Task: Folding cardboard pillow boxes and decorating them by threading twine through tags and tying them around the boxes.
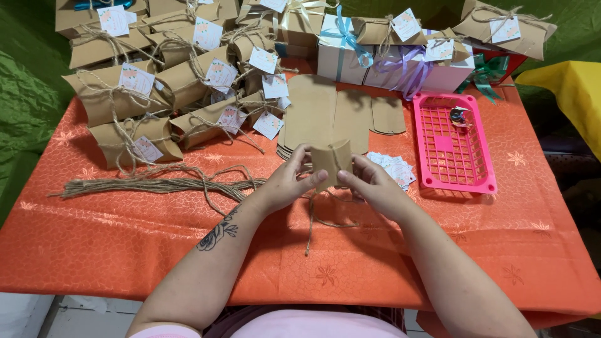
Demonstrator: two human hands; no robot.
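Observation:
A small brown kraft pillow box [330, 160] is held up above the orange tablecloth, pinched from both sides. My left hand [289, 180] grips its left end and my right hand [372, 181] grips its right end. A length of jute twine [311, 220] hangs from the box down onto the cloth. Just behind the box lies a stack of flat unfolded kraft box blanks [325, 112]. Small printed paper tags [394, 166] lie beside my right hand.
A bundle of cut twine [156, 184] lies at the left. Several finished tied boxes with tags [169, 81] are piled at the back left. White ribboned gift boxes [375, 62] stand at the back. A pink plastic tray [452, 145] sits at the right.

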